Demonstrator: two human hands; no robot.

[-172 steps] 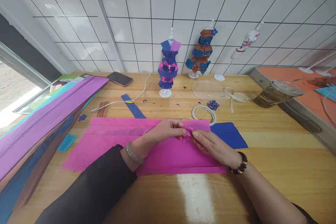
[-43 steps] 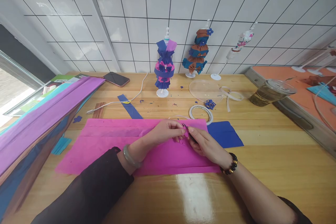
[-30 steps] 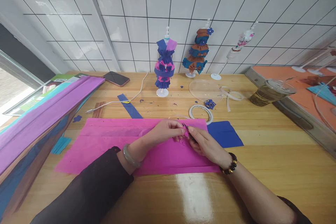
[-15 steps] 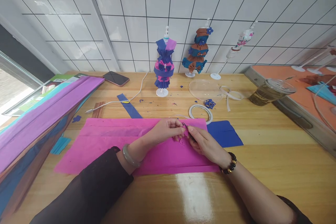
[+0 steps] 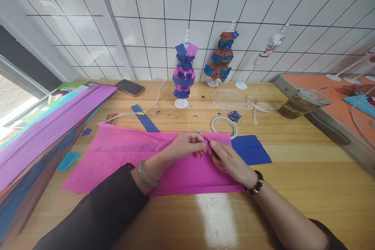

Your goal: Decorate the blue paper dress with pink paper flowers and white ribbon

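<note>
My left hand (image 5: 190,143) pinches a small pink paper piece (image 5: 207,148) between thumb and fingers. My right hand (image 5: 227,156) is closed around small dark scissors (image 5: 208,141), whose narrow tips reach the piece's edge; most of the handle is hidden by the fingers. Beneath both hands a large folded pink paper sheet (image 5: 123,164) lies on the wooden table, its far left edge raised. A blue paper piece (image 5: 252,150) sits partly under the sheet's right side. A roll of white tape (image 5: 224,126) stands just beyond the hands.
At the back are a blue-and-pink dressed stand (image 5: 184,72), a brown-and-teal one (image 5: 221,60) and a phone (image 5: 130,87). A drink cup (image 5: 301,103) stands right, purple paper (image 5: 58,133) left. A white cable (image 5: 152,105) crosses a blue strip (image 5: 146,119).
The far left edge of the pink sheet has risen and now covers part of the brown strip. Both hands stay nearly in place, with the scissors still at the small pink piece.
</note>
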